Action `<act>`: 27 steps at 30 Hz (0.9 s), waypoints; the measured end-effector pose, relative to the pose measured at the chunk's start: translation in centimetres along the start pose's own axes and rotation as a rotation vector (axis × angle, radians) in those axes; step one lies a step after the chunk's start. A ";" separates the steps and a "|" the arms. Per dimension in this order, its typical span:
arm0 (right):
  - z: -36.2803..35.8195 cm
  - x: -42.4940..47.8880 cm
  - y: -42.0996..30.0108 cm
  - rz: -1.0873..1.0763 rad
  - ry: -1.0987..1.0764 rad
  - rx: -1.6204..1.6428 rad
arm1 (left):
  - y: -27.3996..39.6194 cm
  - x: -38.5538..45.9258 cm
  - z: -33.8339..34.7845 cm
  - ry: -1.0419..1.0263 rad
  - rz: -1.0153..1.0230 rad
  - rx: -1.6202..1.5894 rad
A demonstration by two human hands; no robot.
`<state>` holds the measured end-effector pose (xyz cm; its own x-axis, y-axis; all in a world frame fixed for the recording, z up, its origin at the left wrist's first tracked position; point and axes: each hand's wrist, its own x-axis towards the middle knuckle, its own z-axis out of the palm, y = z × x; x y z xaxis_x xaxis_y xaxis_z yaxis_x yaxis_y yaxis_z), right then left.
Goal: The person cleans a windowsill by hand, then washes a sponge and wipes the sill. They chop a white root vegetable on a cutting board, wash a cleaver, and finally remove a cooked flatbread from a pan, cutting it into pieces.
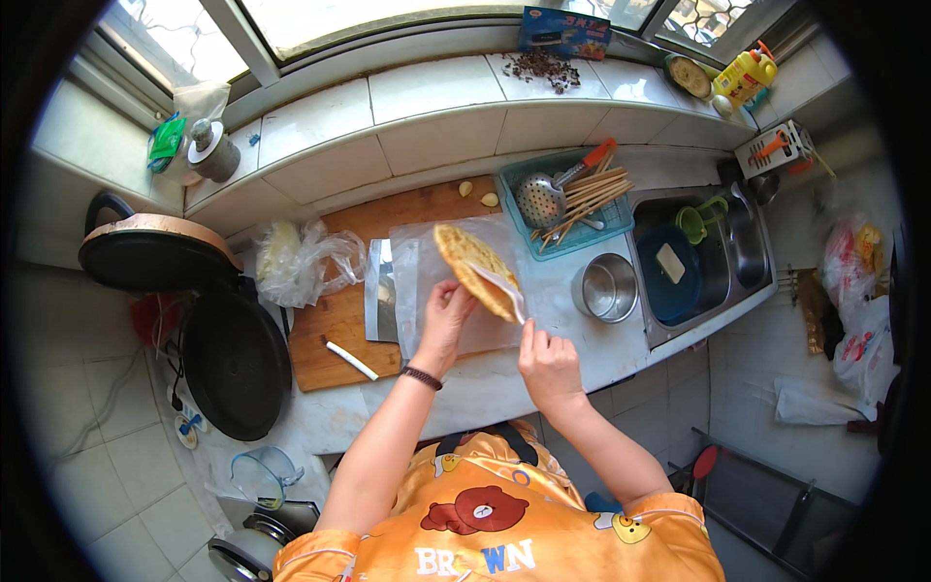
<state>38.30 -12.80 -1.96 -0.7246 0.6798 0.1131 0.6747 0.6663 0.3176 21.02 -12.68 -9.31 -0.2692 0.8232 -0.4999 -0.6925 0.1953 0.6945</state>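
A golden-brown flatbread [460,251] is tilted on edge above the worktop, gripped at its lower side by my left hand [445,320]. My right hand [550,361] pinches the end of a thin pale strip [502,280] that lies along the bread's face; whether it is a utensil or food, I cannot tell. Beneath the bread, a translucent plastic sheet [422,284] covers part of the wooden cutting board [320,364] and worktop. A broad-bladed kitchen knife [380,313] lies left of my left hand, partly under the sheet. Nearer me on the board is a short white stick [352,361].
An open electric griddle [236,364] stands left, beside a plastic bag of pale vegetables [284,265]. Garlic cloves [489,199] lie at the board's back. Right are a teal basket [567,244] with a skimmer and chopsticks, a steel pot [607,289] and a sink [716,302].
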 end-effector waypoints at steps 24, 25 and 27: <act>5.4 0.5 -8.4 0.503 -0.068 0.781 | -2.9 -2.6 -8.3 0.349 0.109 0.017; 5.7 0.4 -8.7 0.500 -0.081 0.778 | -3.0 -2.6 -8.3 0.354 0.116 0.042; 5.9 0.3 -9.0 0.523 -0.097 0.809 | -3.2 -2.6 -8.2 0.365 0.133 0.093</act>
<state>32.85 -16.83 -10.35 -0.3151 0.9484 -0.0340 0.8278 0.2572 -0.4986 18.43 -19.81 -14.46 -0.5839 0.6045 -0.5419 -0.5767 0.1610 0.8009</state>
